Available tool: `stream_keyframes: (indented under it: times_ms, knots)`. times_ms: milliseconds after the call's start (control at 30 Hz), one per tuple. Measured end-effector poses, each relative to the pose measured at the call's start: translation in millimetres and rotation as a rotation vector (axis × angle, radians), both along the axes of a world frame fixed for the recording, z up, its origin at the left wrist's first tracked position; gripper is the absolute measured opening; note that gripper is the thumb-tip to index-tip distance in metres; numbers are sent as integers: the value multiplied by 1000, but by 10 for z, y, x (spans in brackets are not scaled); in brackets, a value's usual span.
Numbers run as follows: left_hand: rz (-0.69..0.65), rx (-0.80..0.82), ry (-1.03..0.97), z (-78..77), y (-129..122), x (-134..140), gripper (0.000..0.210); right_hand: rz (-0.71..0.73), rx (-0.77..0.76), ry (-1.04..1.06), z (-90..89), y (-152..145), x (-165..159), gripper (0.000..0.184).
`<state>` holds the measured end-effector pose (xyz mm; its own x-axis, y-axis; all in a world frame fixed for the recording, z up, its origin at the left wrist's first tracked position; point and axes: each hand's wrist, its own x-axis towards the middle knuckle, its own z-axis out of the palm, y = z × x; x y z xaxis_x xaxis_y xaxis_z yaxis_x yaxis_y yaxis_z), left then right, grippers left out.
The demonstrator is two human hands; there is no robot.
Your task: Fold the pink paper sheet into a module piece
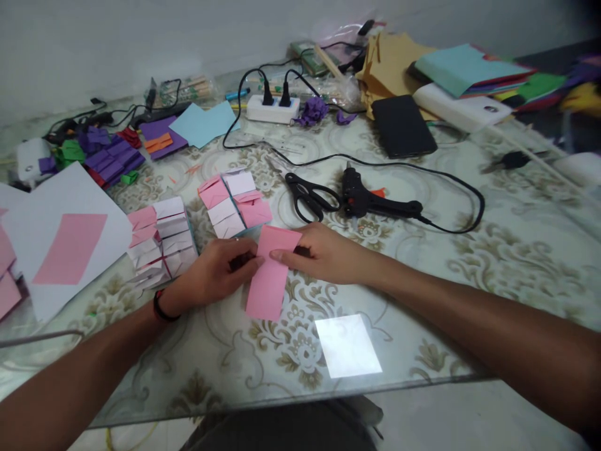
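A pink paper strip (268, 291) is held upright above the table, tilted slightly, between both hands. My left hand (220, 269) pinches its left edge with thumb and fingers. From the other side my right hand (323, 254) grips it, the thumb lying across its front and the fingers hidden behind. Just beyond the strip lies a block of folded pink and white paper pieces (228, 210). A second folded pink and white block (164, 250) sits by my left wrist. Black-handled scissors (310, 199) and a black glue gun (359, 194) rest past my right hand.
White sheets (117, 241) with a pink piece (70, 250) lie at left. A power strip (272, 111) has two plugs in it. The glue gun's cord (451, 164) loops across the right. Coloured paper (460, 69) is stacked at back right. A bright square (348, 347) shows near the front edge.
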<state>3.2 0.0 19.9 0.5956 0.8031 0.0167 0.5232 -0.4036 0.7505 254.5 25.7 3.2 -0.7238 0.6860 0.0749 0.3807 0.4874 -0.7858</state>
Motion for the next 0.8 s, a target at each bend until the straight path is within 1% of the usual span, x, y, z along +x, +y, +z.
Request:
stream_keyframes:
  times_ms: [267, 467, 800]
  knots:
    - [11, -20, 21, -2, -7, 0, 33, -4, -20, -3, 5, -5, -1, 48]
    - [15, -19, -10, -14, -5, -8, 32, -6, -23, -10, -6, -2, 0, 50]
    - [11, -36, -22, -10, -14, -6, 31, 2, -36, -9, 16, -3, -2, 49]
